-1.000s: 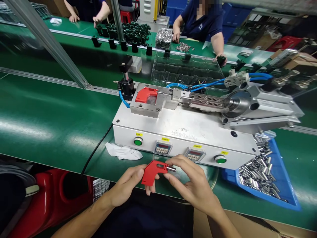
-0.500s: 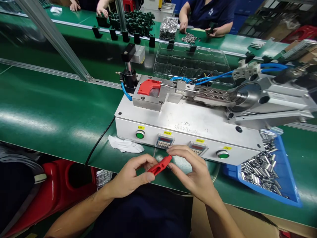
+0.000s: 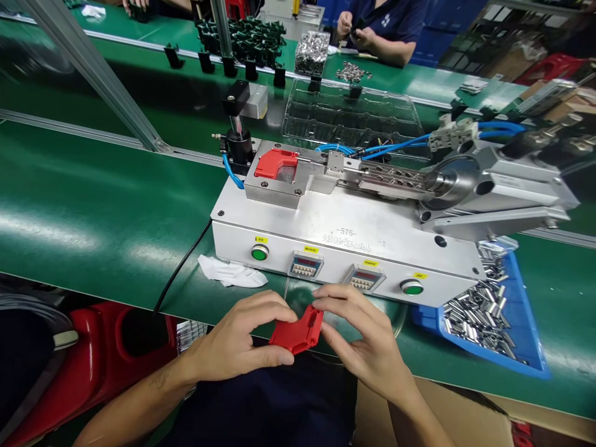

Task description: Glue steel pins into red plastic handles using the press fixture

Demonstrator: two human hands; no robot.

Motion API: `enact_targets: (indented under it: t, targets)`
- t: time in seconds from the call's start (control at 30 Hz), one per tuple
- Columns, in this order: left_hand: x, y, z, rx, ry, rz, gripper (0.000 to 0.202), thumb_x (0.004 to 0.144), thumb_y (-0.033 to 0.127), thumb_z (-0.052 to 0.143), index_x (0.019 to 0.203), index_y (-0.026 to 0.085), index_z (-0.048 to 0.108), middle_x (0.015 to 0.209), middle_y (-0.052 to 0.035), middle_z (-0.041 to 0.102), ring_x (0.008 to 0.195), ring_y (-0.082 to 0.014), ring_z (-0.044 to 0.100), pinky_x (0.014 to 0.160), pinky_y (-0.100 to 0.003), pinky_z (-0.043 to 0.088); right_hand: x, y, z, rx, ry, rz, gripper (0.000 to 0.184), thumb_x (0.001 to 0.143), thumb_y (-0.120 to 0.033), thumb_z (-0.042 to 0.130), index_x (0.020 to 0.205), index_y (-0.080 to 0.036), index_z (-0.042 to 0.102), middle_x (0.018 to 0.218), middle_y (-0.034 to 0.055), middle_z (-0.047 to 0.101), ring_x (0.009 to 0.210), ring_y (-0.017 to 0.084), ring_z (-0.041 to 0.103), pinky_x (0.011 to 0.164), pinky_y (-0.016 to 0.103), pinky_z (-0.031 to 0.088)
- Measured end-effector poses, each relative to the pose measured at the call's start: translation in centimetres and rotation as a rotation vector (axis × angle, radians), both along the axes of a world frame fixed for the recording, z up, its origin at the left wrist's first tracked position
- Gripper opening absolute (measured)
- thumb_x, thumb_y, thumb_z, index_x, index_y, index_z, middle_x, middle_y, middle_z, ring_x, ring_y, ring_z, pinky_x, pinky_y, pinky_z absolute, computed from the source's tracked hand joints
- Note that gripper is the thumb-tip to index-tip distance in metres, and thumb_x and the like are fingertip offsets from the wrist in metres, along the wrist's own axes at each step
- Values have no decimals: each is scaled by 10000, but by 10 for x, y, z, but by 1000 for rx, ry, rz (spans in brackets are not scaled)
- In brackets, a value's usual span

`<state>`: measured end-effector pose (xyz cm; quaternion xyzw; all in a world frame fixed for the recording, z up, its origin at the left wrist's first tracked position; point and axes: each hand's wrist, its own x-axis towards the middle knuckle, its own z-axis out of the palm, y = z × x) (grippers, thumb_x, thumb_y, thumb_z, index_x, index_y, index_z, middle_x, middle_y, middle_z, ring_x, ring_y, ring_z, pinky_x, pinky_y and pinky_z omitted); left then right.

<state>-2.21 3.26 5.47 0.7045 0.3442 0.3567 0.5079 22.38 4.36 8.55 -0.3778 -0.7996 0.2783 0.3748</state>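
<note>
Between my two hands is a red plastic part, angular and bent, with a slotted edge turned up toward me. My left hand is closed on its left end, thumb below and fingers above. My right hand pinches the right end with the fingertips. Beyond them stands a white bench machine with green buttons and small displays. A similar red part lies in its metal fixture, at the tip of a thin rod.
At the right, a blue bin holds many metal tubes. A white cloth lies before the machine, near a black cable. Behind are a clear plastic tray and a metal post. Co-workers handle parts across the bench.
The red part in my hands has been turned so that its broad face shows; earlier it was seen narrow, edge-on. Across the bench, a co-worker's hands have come together.
</note>
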Motion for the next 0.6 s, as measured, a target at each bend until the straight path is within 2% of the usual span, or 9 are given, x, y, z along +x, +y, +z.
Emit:
enact_targets:
  t: [0.17, 0.27, 0.33, 0.43, 0.5, 0.53, 0.6]
  targets:
    - [1, -3, -7, -307, -183, -78, 373, 976, 521, 746, 1100, 170, 755, 950, -66, 706, 859, -176, 623, 829, -271, 510, 4, -9, -4, 1, -1, -70, 293, 971, -143, 712, 1250, -227, 683, 1128, 114, 725, 1034, 234, 732, 893, 360, 638]
    - [5, -9, -17, -545, -383, -89, 425, 1036, 529, 661, 1219, 150, 719, 995, -95, 760, 777, -154, 657, 801, -278, 532, 19, -18, -15, 75, 34, -208, 312, 981, -202, 727, 1287, -231, 676, 1129, 124, 712, 1047, 255, 707, 906, 401, 625]
    - [7, -14, -25, -650, -494, -59, 422, 1071, 499, 614, 1291, 146, 684, 1027, -117, 786, 743, -148, 692, 793, -286, 552, 31, -27, -27, 98, 83, -316, 334, 1000, -323, 721, 1317, -232, 664, 1128, 129, 695, 1024, 259, 688, 873, 407, 621]
    - [9, -17, -33, -739, -574, 12, 392, 1081, 459, 614, 1306, 142, 664, 1042, -129, 802, 762, -160, 730, 793, -288, 569, 42, -41, -49, -30, 40, -368, 554, 955, -496, 764, 1404, -220, 595, 1197, 146, 667, 1014, 262, 688, 849, 407, 636]
    - [9, -18, -35, -784, -582, 60, 380, 1075, 453, 631, 1294, 146, 676, 1059, -125, 808, 867, -184, 758, 842, -291, 574, 39, -48, -63, -145, -52, -344, 651, 915, -515, 806, 1433, -211, 557, 1221, 144, 666, 1017, 258, 706, 862, 403, 650]
    - [9, -17, -35, -800, -582, 85, 377, 1070, 452, 641, 1292, 150, 684, 1068, -121, 810, 933, -197, 764, 879, -294, 572, 35, -49, -70, -182, -84, -339, 627, 920, -491, 805, 1423, -208, 560, 1210, 137, 674, 1015, 253, 714, 862, 395, 654]
    - [9, -17, -35, -814, -584, 120, 375, 1055, 447, 670, 1294, 159, 698, 1093, -115, 812, 1048, -221, 758, 941, -301, 560, 26, -50, -79, -198, -96, -355, 434, 966, -406, 754, 1327, -207, 617, 1154, 121, 696, 1004, 244, 724, 844, 374, 654]
